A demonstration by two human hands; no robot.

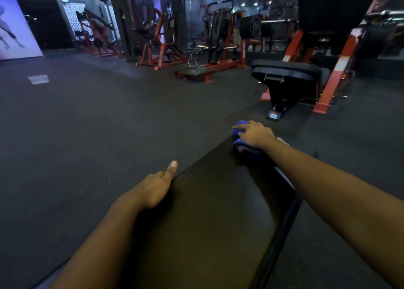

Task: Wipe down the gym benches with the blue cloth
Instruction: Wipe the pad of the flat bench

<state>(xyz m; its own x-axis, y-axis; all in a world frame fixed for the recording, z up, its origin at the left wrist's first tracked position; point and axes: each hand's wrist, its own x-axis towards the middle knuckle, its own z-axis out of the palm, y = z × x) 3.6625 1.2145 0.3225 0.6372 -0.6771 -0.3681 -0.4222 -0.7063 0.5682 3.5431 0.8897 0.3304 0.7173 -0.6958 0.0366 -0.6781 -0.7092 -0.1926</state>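
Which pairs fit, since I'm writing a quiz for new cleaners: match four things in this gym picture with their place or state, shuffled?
1 blue cloth
2 left hand
3 right hand
4 red-framed machine

A holds the left edge of the bench
B stands beyond the bench, to the right
C presses on the cloth
D bunched at the bench's far end

Pairs: 1-D, 2-A, 3-C, 4-B

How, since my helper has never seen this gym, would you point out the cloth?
Find the long black bench pad running away from the camera. At its far end the right hand rests on the blue cloth. It is the only bright blue thing among black padding and dark floor.
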